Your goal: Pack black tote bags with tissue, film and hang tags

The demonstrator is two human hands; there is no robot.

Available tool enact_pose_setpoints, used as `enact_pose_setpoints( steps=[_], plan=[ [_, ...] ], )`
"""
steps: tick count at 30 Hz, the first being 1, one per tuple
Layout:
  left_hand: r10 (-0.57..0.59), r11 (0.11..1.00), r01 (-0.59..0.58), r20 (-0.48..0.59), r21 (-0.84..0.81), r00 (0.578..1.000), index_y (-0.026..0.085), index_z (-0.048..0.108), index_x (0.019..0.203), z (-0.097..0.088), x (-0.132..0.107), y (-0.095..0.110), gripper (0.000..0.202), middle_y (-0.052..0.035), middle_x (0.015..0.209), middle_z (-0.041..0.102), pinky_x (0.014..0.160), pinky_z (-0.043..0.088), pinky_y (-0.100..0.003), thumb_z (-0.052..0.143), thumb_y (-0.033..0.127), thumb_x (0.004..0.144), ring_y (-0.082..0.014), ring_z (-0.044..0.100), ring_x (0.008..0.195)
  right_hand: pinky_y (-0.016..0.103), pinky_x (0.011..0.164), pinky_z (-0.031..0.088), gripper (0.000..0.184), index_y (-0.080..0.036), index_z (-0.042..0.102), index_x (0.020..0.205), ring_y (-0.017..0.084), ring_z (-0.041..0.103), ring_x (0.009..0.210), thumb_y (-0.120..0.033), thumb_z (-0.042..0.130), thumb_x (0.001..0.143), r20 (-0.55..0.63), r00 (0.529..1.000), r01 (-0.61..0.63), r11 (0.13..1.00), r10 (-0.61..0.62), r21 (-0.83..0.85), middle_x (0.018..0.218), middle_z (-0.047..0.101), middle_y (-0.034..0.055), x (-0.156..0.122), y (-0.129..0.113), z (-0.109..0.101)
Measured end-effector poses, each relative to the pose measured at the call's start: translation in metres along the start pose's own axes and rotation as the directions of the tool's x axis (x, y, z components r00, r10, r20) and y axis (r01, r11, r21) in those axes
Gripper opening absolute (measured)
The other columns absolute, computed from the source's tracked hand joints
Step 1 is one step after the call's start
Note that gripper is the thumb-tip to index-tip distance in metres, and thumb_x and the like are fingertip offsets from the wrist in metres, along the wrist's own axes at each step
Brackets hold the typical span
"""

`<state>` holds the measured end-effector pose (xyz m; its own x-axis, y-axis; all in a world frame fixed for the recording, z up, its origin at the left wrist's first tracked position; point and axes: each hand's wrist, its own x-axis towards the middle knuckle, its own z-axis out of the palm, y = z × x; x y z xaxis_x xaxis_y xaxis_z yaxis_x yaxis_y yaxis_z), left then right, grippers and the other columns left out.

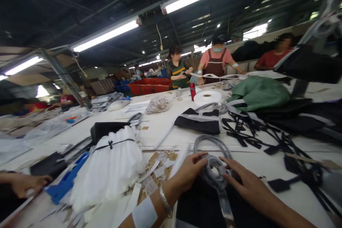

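Observation:
A strap in clear plastic wrap is looped into a coil above a black bag lying in front of me. My left hand closes its thumb and fingers on the left side of the coil. From the other side, the thumb and fingers of my right hand grip the coil too. Behind the hands arches a plastic-wrapped bag handle. Part of the coil and the bag is hidden under my fingers.
Left of me lie a tied bundle of white foam tubes, a blue tool and another person's hand. Black straps, a black bag and green fabric are on the right. Two people stand across the table.

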<state>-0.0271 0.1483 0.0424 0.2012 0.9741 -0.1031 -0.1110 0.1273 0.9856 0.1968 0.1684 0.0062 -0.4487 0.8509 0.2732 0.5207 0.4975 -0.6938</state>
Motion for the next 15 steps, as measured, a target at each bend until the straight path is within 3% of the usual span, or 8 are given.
enact_pose_setpoints(
  steps=[3,5,6,8,11,15],
  plan=[
    [0.034,0.987,-0.059,0.166,0.151,0.986,0.019,0.062,0.126,-0.010,0.022,0.000,0.051,-0.0097,0.121,0.068,0.086,0.050,-0.033,0.063,0.046,0.084,-0.0225,0.065,0.102,0.041,0.101,0.048,0.049,-0.026,0.061,0.129,0.032,0.058,0.120,-0.055,0.050,0.090,0.127,0.981,-0.157,0.983,0.144,0.096,0.128,0.065,0.0054,0.014,0.005,0.001],
    [0.045,0.915,-0.124,0.208,0.383,0.977,0.016,0.065,0.122,-0.026,0.043,0.003,0.047,-0.0102,0.117,0.069,0.085,0.052,-0.032,0.051,0.050,0.091,-0.0218,0.065,0.101,0.039,0.096,0.050,0.050,-0.025,0.065,0.124,0.033,0.060,0.116,-0.057,0.053,0.087,0.129,0.971,-0.213,0.973,0.201,0.088,0.122,0.068,0.0052,0.017,0.007,0.000],
    [0.066,0.845,-0.136,0.152,0.517,0.986,0.014,0.066,0.118,-0.036,0.056,0.005,0.049,-0.0108,0.110,0.072,0.082,0.052,-0.032,0.042,0.051,0.094,-0.0214,0.067,0.097,0.039,0.094,0.051,0.049,-0.025,0.066,0.121,0.033,0.061,0.114,-0.058,0.054,0.086,0.116,0.967,-0.237,0.969,0.228,0.072,0.120,0.069,0.0053,0.018,0.007,0.000],
    [0.203,0.543,-0.126,0.016,0.830,0.979,0.016,0.066,0.117,-0.057,0.089,0.008,0.048,-0.0090,0.110,0.072,0.087,0.050,-0.031,0.033,0.045,0.098,-0.0197,0.066,0.098,0.038,0.090,0.052,0.047,-0.024,0.068,0.115,0.032,0.065,0.107,-0.058,0.055,0.085,0.102,0.956,-0.281,0.959,0.275,0.046,0.112,0.072,0.0056,0.019,0.006,0.001],
    [0.202,0.405,-0.094,0.011,0.910,0.979,0.014,0.065,0.119,-0.074,0.145,0.004,0.043,-0.0127,0.122,0.067,0.097,0.045,-0.036,0.045,0.043,0.095,-0.0247,0.062,0.109,0.036,0.084,0.052,0.046,-0.023,0.068,0.110,0.030,0.067,0.096,-0.058,0.054,0.085,0.130,0.932,-0.350,0.933,0.338,0.083,0.102,0.074,0.0047,0.022,0.007,0.005],
    [0.069,0.319,-0.154,0.139,0.935,0.988,0.015,0.070,0.108,-0.059,0.197,-0.008,0.044,-0.0127,0.108,0.072,0.086,0.049,-0.035,0.045,0.048,0.094,-0.0262,0.066,0.099,0.037,0.092,0.051,0.055,-0.021,0.063,0.120,0.030,0.066,0.103,-0.061,0.053,0.084,0.183,0.890,-0.450,0.868,0.417,0.210,0.108,0.073,0.0046,0.014,0.016,0.014]
  ],
)
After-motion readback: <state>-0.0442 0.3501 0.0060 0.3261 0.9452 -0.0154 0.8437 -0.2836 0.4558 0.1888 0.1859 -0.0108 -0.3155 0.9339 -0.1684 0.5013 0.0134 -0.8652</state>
